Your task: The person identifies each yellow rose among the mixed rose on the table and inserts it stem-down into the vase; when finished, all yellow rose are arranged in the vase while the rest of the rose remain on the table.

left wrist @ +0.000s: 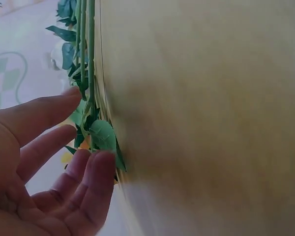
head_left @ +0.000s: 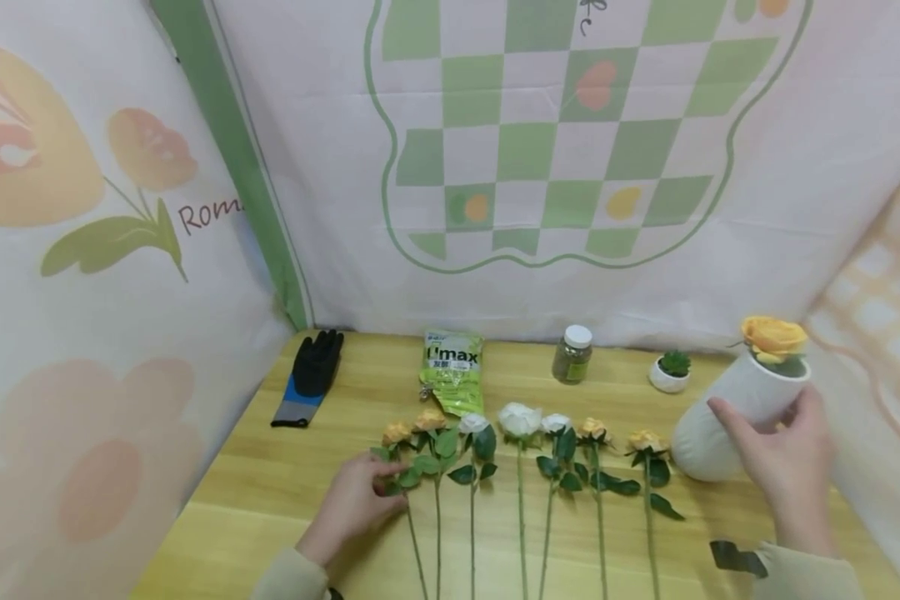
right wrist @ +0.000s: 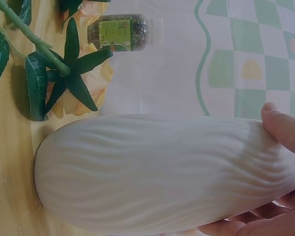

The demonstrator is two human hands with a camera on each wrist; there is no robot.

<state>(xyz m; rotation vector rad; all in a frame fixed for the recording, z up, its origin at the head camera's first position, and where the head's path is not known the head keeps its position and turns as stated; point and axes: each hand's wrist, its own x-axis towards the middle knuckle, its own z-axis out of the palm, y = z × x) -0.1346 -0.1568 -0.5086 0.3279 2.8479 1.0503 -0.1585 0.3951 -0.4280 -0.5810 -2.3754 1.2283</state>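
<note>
My right hand (head_left: 795, 467) grips a white ribbed vase (head_left: 727, 408) near its rim, with the thumb across the near side. Tilted toward the right, the vase has a yellow rose (head_left: 774, 337) in its mouth; its base is low by the table in the right wrist view. My left hand (head_left: 354, 500) is at the leftmost orange-yellow rose (head_left: 397, 433), fingertips by its leaves and upper stem. In the left wrist view thumb and fingers stand apart, a green leaf (left wrist: 103, 135) at the fingertips. Several white and orange-yellow roses, including a large white one (head_left: 520, 421), lie in a row.
Along the back of the wooden table (head_left: 375, 375) are a black, blue and grey glove (head_left: 317, 375), a green Umax packet (head_left: 452, 375), a white-lidded jar (head_left: 573, 357) and a small potted succulent (head_left: 671, 371). Printed cloth (head_left: 330, 183) hangs behind and at both sides.
</note>
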